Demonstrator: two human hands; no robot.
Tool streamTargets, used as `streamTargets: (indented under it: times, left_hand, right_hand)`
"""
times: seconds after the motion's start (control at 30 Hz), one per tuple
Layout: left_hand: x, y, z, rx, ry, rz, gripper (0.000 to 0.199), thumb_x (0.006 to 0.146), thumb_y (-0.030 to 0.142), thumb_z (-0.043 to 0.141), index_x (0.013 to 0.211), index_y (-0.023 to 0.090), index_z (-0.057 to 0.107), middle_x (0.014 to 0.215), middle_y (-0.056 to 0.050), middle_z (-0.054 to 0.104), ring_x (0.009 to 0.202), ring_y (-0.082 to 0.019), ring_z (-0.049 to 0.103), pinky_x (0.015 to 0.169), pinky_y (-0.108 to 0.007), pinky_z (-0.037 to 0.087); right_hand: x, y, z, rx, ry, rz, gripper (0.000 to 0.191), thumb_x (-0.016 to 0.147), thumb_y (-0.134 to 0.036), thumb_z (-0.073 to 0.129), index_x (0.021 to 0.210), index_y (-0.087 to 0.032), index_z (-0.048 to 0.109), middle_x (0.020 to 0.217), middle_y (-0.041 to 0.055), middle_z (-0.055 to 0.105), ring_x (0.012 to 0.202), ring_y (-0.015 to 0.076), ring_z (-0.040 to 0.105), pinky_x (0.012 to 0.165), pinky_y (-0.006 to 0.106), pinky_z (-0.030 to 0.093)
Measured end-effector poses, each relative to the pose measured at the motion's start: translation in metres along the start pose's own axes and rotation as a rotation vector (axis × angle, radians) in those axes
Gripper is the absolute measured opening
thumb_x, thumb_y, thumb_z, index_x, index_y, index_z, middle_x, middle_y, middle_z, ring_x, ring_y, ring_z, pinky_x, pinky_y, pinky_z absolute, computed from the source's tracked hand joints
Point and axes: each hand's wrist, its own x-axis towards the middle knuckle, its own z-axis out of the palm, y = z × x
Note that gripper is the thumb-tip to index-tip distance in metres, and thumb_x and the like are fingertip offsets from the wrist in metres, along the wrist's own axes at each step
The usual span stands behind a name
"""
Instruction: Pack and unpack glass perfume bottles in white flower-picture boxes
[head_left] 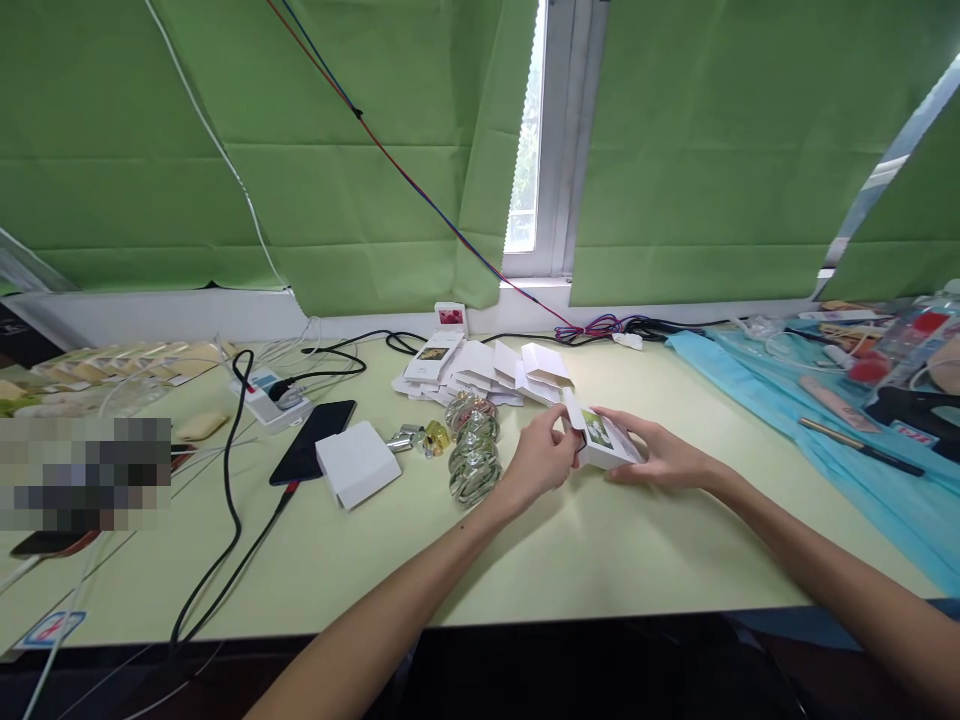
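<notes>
A small white cardboard box (611, 442) with a green picture on its face is held just above the table between both hands. My left hand (541, 450) is closed at the box's left end, fingers at the raised end flap; whether something sits between those fingertips is hidden. From the right, my right hand (660, 455) grips the box with the thumb below and fingers on top. Close to my left hand stand clear glass bottles (475, 465) in a row. Yellow and silver bottle caps (431, 438) lie beside them. Behind, flat white boxes (480, 368) are piled loosely.
A white box (358, 463) and a dark phone (313, 442) on a black cable lie to the left, near a power strip (274, 398). Blue sheeting (795, 430) with a pen (861, 446) covers the right side. Cables (600, 326) run along the back edge.
</notes>
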Motion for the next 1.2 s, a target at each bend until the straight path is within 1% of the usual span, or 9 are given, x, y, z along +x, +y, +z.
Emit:
streamTargets:
  times: [0.13, 0.27, 0.43, 0.57, 0.63, 0.73, 0.83, 1.03, 1.2]
  left_hand:
    - [0.010, -0.001, 0.008, -0.003, 0.094, -0.096, 0.025, 0.081, 0.019, 0.059, 0.105, 0.023, 0.054, 0.058, 0.006, 0.054, 0.044, -0.009, 0.039, 0.039, -0.019, 0.025]
    - [0.017, -0.007, 0.012, 0.049, 0.151, -0.140, 0.028, 0.079, 0.024, 0.066, 0.099, 0.023, 0.046, 0.061, 0.006, 0.055, 0.044, -0.009, 0.042, 0.039, -0.020, 0.028]
    - [0.018, -0.025, 0.011, 0.150, 0.097, -0.146, 0.034, 0.078, 0.025, 0.070, 0.099, 0.024, 0.042, 0.069, 0.002, 0.060, 0.043, -0.012, 0.051, 0.039, -0.023, 0.037]
    - [0.018, -0.033, 0.010, 0.245, 0.080, -0.111, 0.042, 0.072, 0.015, 0.071, 0.104, 0.022, 0.044, 0.090, -0.006, 0.067, 0.057, -0.017, 0.061, 0.044, -0.025, 0.041]
    - [0.017, -0.034, 0.011, 0.310, 0.105, -0.059, 0.043, 0.070, 0.010, 0.068, 0.106, 0.021, 0.046, 0.098, -0.010, 0.068, 0.072, -0.022, 0.065, 0.051, -0.026, 0.044]
    - [0.013, -0.033, 0.011, 0.409, 0.138, 0.031, 0.030, 0.077, 0.008, 0.061, 0.102, 0.022, 0.051, 0.101, -0.011, 0.070, 0.092, -0.027, 0.066, 0.067, -0.030, 0.046]
    - [0.006, -0.031, 0.009, 0.515, 0.160, 0.063, 0.019, 0.084, 0.008, 0.052, 0.095, 0.022, 0.056, 0.097, -0.012, 0.070, 0.094, -0.029, 0.066, 0.072, -0.032, 0.045]
    - [-0.005, -0.026, 0.007, 0.740, 0.194, -0.035, 0.025, 0.089, 0.004, 0.044, 0.107, 0.015, 0.059, 0.098, -0.022, 0.067, 0.089, -0.033, 0.067, 0.069, -0.036, 0.043]
    - [-0.013, -0.011, 0.012, 0.897, 0.184, -0.146, 0.041, 0.085, -0.008, 0.039, 0.119, 0.007, 0.057, 0.107, -0.023, 0.066, 0.097, -0.032, 0.069, 0.076, -0.035, 0.047]
  right_hand:
    - [-0.001, 0.000, -0.002, -0.009, -0.003, -0.020, 0.092, 0.078, -0.051, 0.077, 0.158, -0.027, 0.039, 0.157, 0.0109, 0.048, 0.138, 0.0354, 0.052, 0.112, 0.048, 0.046]
    - [0.000, 0.003, -0.007, -0.038, -0.016, -0.021, 0.092, 0.078, -0.051, 0.078, 0.158, -0.027, 0.039, 0.155, 0.0111, 0.050, 0.137, 0.0358, 0.052, 0.111, 0.049, 0.047]
    - [0.000, 0.009, -0.013, -0.099, -0.075, -0.083, 0.079, 0.080, -0.047, 0.076, 0.151, -0.025, 0.049, 0.148, 0.0126, 0.055, 0.134, 0.0339, 0.053, 0.110, 0.049, 0.047]
    - [0.000, 0.012, -0.016, -0.099, -0.114, -0.087, 0.079, 0.081, -0.048, 0.074, 0.151, -0.023, 0.048, 0.148, 0.0139, 0.053, 0.135, 0.0337, 0.052, 0.111, 0.050, 0.046]
    - [0.000, 0.013, -0.017, -0.094, -0.124, -0.071, 0.080, 0.081, -0.050, 0.075, 0.152, -0.025, 0.047, 0.150, 0.0133, 0.052, 0.137, 0.0341, 0.050, 0.112, 0.050, 0.045]
    - [0.001, 0.015, -0.022, -0.101, -0.138, -0.036, 0.084, 0.079, -0.051, 0.077, 0.153, -0.026, 0.047, 0.153, 0.0130, 0.049, 0.142, 0.0349, 0.046, 0.116, 0.051, 0.041]
    - [0.001, 0.020, -0.031, -0.108, -0.146, 0.000, 0.084, 0.078, -0.051, 0.078, 0.152, -0.026, 0.049, 0.154, 0.0128, 0.048, 0.143, 0.0347, 0.045, 0.118, 0.050, 0.040]
    - [-0.002, 0.038, -0.048, -0.107, -0.135, 0.041, 0.079, 0.080, -0.051, 0.076, 0.151, -0.029, 0.050, 0.154, 0.0106, 0.048, 0.140, 0.0340, 0.049, 0.115, 0.047, 0.045]
    - [-0.006, 0.053, -0.054, -0.173, -0.078, 0.112, 0.086, 0.077, -0.057, 0.075, 0.153, -0.026, 0.048, 0.160, 0.0106, 0.044, 0.146, 0.0371, 0.043, 0.121, 0.049, 0.038]
